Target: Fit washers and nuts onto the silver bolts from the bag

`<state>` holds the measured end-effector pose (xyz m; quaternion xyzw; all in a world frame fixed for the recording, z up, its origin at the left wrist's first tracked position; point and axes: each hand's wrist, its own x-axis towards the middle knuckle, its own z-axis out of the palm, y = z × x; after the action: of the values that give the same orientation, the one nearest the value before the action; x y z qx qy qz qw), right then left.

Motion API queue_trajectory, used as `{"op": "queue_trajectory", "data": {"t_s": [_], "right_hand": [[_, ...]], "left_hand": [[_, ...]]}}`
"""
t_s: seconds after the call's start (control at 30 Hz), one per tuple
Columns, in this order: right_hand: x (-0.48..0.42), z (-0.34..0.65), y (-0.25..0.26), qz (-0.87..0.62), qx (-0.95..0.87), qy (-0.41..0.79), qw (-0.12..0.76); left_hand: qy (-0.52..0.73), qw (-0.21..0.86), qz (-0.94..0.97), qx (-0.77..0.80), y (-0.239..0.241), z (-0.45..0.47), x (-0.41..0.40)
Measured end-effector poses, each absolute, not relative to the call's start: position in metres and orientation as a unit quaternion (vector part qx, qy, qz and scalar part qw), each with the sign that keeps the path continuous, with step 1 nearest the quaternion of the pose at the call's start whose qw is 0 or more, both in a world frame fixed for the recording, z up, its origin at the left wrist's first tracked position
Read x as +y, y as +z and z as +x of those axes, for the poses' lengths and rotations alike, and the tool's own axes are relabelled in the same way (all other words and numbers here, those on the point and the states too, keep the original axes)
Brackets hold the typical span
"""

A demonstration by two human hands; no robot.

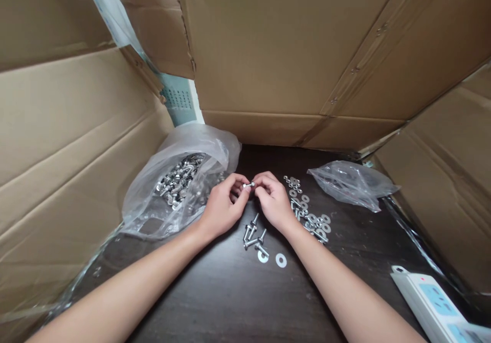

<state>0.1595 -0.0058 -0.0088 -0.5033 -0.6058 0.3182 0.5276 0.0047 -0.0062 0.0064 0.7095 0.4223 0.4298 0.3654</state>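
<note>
My left hand (pixel 224 205) and my right hand (pixel 273 197) meet over the dark table (pixel 215 292), both pinching one small silver bolt (pixel 249 185) between their fingertips. Just below them lie a few loose bolts (pixel 253 233) and two flat washers (pixel 272 258). To the left, an open clear plastic bag (pixel 180 179) holds a heap of silver bolts. A scatter of washers and nuts (pixel 310 212) lies right of my right hand.
A second, crumpled clear bag (pixel 351 184) lies at the right. Brown cardboard walls (pixel 284 51) close in the back, left and right. A white power strip (pixel 433 302) sits at the front right corner.
</note>
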Motion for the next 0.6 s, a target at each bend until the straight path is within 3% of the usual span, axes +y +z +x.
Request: {"op": "queue_trajectory", "data": {"t_s": [0.6], "right_hand": [[-0.0062,0.1601,-0.0072,-0.483,-0.577,0.355,0.555]], "left_hand": [[0.420,0.369,0.710,0.428,0.0068,0.0055,-0.0054]]}}
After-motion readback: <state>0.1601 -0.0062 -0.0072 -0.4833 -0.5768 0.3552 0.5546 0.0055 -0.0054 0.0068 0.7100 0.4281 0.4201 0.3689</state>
